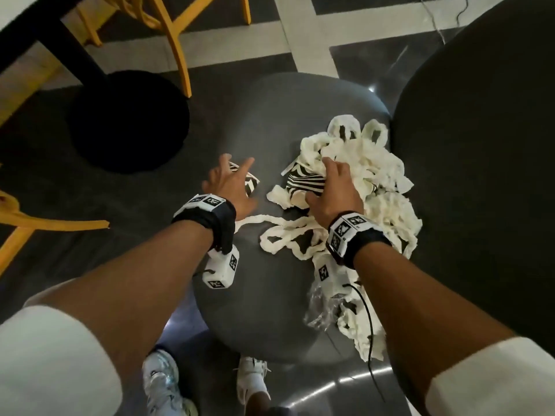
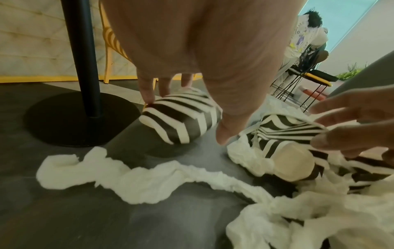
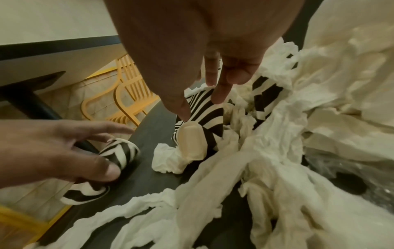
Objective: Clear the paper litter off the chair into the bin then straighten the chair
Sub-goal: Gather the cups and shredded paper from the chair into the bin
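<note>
A grey round chair seat (image 1: 270,115) carries a heap of white tissue strips (image 1: 375,163) on its right half, with one strip (image 2: 149,178) trailing left. A black-and-white striped paper cup (image 1: 251,183) (image 2: 181,121) lies on its side at the seat's left edge. My left hand (image 1: 237,183) arches over it with fingers spread, fingertips touching it. A second, crushed striped cup (image 1: 303,181) (image 3: 204,111) lies against the heap. My right hand (image 1: 321,181) pinches it between thumb and fingers. No bin is in view.
The chair's dark backrest (image 1: 480,145) rises at the right. A black round table base (image 1: 129,121) and its post stand left of the seat, with yellow chairs (image 1: 177,40) beyond. Crinkled clear plastic (image 1: 321,307) lies in the paper near me. My shoes (image 1: 162,382) are below.
</note>
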`<state>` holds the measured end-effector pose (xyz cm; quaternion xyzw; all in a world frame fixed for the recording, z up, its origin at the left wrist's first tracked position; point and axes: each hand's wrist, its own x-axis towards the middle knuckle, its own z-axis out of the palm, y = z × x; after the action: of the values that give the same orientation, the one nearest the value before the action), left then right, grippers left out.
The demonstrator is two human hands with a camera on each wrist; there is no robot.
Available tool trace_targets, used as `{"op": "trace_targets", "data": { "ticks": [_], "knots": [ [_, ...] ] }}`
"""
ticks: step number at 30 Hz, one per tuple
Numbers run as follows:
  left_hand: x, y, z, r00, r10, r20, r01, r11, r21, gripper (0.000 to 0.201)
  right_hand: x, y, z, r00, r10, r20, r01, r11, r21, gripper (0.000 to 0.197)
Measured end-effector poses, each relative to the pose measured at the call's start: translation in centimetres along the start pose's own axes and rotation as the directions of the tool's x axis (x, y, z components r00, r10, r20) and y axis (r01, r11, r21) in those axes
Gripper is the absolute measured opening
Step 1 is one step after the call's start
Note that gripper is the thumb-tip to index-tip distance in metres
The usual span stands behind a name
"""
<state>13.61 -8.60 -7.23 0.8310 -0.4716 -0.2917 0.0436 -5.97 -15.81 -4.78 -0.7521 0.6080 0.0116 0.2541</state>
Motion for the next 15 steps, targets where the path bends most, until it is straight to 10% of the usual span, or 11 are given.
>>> {"op": "trace_targets", "data": {
  "ticks": [8, 15],
  "knots": [
    [-1.0, -2.2, 0.9, 0.999, 0.012, -0.051, -0.015, 0.998, -0.059, 0.05, -1.1, -1.5, 0.6, 0.986, -0.164, -0.024, 0.156, 0.968, -0.195, 0.019],
    [-3.3, -6.5, -1.5, 0.994, -0.031, -0.109, -0.013, 0.925, -0.38, 0.064, -3.8, -7.8, 0.7, 0.962, -0.267, -0.05, 0.246, 0.935, -0.256, 0.023]
  ]
}}
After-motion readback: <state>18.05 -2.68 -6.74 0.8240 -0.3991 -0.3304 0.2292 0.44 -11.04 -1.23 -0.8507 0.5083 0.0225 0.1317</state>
